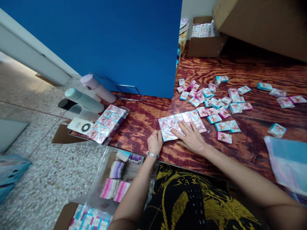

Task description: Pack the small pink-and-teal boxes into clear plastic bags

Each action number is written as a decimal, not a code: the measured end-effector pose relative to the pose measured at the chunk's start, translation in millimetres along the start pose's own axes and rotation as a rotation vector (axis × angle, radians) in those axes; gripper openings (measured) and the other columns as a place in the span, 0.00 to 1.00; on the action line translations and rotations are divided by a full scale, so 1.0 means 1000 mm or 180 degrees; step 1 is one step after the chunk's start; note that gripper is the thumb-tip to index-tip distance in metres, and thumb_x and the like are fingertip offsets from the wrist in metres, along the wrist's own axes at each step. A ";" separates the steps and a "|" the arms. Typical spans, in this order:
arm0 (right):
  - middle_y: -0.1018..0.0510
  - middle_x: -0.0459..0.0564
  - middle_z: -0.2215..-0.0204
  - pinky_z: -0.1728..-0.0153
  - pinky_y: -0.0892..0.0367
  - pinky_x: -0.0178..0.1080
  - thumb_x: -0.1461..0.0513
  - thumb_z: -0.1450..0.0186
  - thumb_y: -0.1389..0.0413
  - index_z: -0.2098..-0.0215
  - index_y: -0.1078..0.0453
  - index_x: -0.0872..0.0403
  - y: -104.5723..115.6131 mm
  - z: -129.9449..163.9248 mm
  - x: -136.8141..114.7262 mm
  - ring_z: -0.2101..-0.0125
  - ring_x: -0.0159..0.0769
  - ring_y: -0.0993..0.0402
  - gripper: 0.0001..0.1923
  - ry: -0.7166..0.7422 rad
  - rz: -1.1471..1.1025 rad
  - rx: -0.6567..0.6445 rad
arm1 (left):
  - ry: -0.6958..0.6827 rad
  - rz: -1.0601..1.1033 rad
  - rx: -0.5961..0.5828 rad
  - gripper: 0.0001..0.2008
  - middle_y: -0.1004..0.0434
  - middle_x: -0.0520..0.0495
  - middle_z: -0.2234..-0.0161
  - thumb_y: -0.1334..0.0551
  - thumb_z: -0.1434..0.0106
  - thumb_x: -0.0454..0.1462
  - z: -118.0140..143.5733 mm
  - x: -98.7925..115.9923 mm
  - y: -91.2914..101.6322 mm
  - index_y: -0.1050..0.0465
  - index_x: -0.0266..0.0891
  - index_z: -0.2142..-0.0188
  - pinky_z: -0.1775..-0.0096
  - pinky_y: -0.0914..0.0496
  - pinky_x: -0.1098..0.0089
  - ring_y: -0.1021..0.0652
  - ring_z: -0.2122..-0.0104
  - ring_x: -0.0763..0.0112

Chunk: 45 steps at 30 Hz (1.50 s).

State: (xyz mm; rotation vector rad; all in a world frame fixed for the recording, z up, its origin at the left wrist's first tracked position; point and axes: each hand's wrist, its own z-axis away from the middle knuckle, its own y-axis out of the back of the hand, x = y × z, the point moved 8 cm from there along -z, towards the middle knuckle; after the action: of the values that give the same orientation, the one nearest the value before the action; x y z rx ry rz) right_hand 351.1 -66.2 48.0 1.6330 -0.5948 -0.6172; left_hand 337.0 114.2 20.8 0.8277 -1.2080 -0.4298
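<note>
A clear-wrapped pack of small boxes lies flat on the wooden table, its boxes in two rows with pink and blue designs. My right hand rests on top of it, fingers spread across the film. At the pack's left end my left hand has its fingers curled in against the near left corner; a watch is on that wrist. Loose small boxes in pink and light blue lie scattered just to the right of the pack. Another wrapped pack sits at the table's left end.
Bottles and a white device with a round dial stand at the left edge. A blue panel rises behind. Plastic bags lie at right. Cartons stand at the back; an open box of stacked packets is below the table.
</note>
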 end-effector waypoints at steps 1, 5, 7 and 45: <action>0.54 0.56 0.32 0.39 0.58 0.60 0.51 0.34 0.46 0.33 0.52 0.41 0.000 0.000 0.000 0.35 0.53 0.57 0.34 -0.0026 -0.0005 0.0002 | -0.0054 -0.0169 -0.0069 0.15 0.26 0.47 0.77 0.49 0.33 0.41 -0.004 0.004 0.001 0.35 0.41 0.75 0.67 0.35 0.70 0.23 0.71 0.66; 0.52 0.58 0.33 0.40 0.58 0.61 0.51 0.35 0.45 0.33 0.52 0.41 0.000 0.000 0.001 0.35 0.53 0.56 0.35 -0.0182 0.0020 0.0049 | -0.0180 -0.0702 -0.0239 0.14 0.24 0.42 0.74 0.51 0.32 0.39 -0.015 0.015 -0.005 0.31 0.38 0.68 0.67 0.35 0.68 0.22 0.70 0.61; 0.51 0.58 0.33 0.40 0.58 0.61 0.51 0.35 0.45 0.33 0.52 0.41 0.001 0.002 0.002 0.35 0.53 0.55 0.34 -0.0249 0.0032 0.0077 | -0.0262 -0.0864 -0.0264 0.12 0.23 0.39 0.67 0.50 0.33 0.37 -0.016 0.017 -0.007 0.30 0.36 0.61 0.66 0.33 0.67 0.22 0.68 0.61; 0.42 0.60 0.40 0.42 0.41 0.49 0.46 0.37 0.47 0.34 0.48 0.53 0.048 -0.075 -0.003 0.40 0.52 0.43 0.38 -0.0343 -0.1750 0.1136 | -0.0549 0.0049 0.1228 0.39 0.55 0.40 0.33 0.41 0.36 0.46 0.055 -0.001 0.109 0.60 0.43 0.32 0.37 0.46 0.53 0.51 0.34 0.55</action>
State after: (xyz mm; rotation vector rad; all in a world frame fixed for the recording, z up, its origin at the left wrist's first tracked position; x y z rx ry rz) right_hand 399.0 -17.0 105.4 2.1327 -0.3380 -1.0492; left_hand 271.5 167.1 108.9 1.1269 -1.4827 -0.2612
